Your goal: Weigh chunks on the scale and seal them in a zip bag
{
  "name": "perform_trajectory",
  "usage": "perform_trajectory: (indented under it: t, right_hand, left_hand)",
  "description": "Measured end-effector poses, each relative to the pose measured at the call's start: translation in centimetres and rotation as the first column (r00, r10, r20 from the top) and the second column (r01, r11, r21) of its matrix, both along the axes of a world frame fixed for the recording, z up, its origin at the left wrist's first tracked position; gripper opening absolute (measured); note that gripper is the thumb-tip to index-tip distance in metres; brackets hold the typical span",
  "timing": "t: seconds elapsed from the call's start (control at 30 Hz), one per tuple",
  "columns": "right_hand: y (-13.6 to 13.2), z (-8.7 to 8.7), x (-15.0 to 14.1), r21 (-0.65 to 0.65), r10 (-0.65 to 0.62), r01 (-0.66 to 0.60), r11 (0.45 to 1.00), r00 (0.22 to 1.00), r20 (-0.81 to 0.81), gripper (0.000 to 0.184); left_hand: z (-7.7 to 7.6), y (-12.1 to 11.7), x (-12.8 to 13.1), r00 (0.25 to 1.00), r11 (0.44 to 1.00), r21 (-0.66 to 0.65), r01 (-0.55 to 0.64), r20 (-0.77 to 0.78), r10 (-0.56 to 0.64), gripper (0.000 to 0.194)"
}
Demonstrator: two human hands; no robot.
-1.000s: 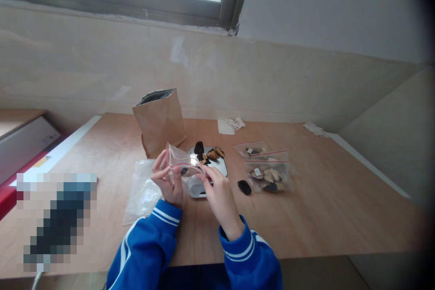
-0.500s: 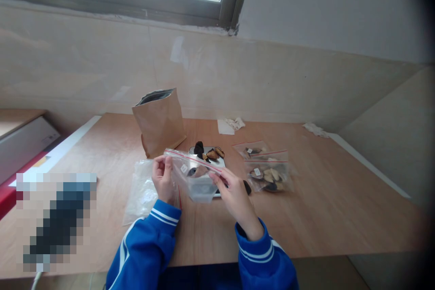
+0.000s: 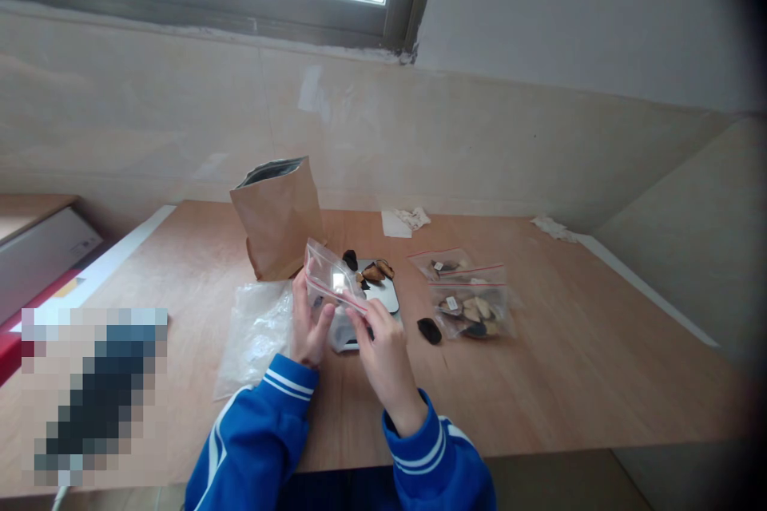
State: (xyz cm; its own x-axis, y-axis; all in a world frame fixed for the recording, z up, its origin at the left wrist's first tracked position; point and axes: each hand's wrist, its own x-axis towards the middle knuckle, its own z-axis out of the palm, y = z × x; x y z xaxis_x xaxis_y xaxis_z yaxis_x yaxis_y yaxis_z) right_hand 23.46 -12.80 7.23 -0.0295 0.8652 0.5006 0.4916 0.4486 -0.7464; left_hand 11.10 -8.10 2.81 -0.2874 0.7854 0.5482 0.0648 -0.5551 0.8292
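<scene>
Both my hands hold a small clear zip bag (image 3: 331,281) with a red seal line, raised over the near end of a small scale (image 3: 383,299). My left hand (image 3: 308,326) grips the bag's left side. My right hand (image 3: 379,347) pinches its right edge near the seal. Something dark shows inside the bag. On the scale's plate lie a few dark and tan dried pieces (image 3: 371,269). One dark piece (image 3: 429,330) lies loose on the wooden table (image 3: 557,359) to the right of the scale.
An open brown paper bag (image 3: 279,215) stands behind the scale. Two filled zip bags (image 3: 470,307) lie to the right. A heap of empty clear bags (image 3: 255,331) lies at the left. Crumpled tissues (image 3: 407,219) sit by the back wall.
My hands had spread the bag out wide and flat; now they have come together and the bag is tilted up, bunched between them. My right hand moved left.
</scene>
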Motion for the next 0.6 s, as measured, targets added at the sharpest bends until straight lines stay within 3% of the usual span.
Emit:
perform_trajectory:
  t: [0.2, 0.3, 0.43, 0.5, 0.6]
  right_hand:
    - [-0.7, 0.1, -1.0, -0.046, 0.065, -0.059, 0.997, 0.989, 0.135, 0.036]
    - [-0.8, 0.4, -0.6, -0.064, 0.093, -0.088, 0.994, 0.993, 0.080, 0.035]
    - [0.8, -0.5, 0.4, -0.018, -0.030, 0.030, 0.999, 1.000, -0.003, 0.036]
    - [2.0, -1.6, 0.9, 0.001, -0.072, 0.072, 0.997, 0.993, 0.097, 0.036]
    - [3.7, -3.1, 1.5, 0.008, -0.027, 0.025, 1.000, 0.951, 0.307, 0.038]
  left_hand:
    - [-0.5, 0.2, -0.7, 0.996, 0.995, -0.023, -0.094, -0.007, 0.094, 0.052]
    - [-0.5, 0.4, -1.0, 0.991, 0.991, -0.044, -0.126, 0.033, 0.127, 0.051]
    - [-0.6, 0.6, -1.0, 0.988, 0.990, -0.042, -0.136, 0.070, 0.139, 0.051]
    - [-0.9, 0.6, -0.9, 0.993, 0.995, -0.033, -0.093, 0.067, 0.095, 0.052]
    - [-1.3, 0.6, -0.7, 0.998, 0.999, -0.019, -0.030, 0.049, 0.031, 0.054]
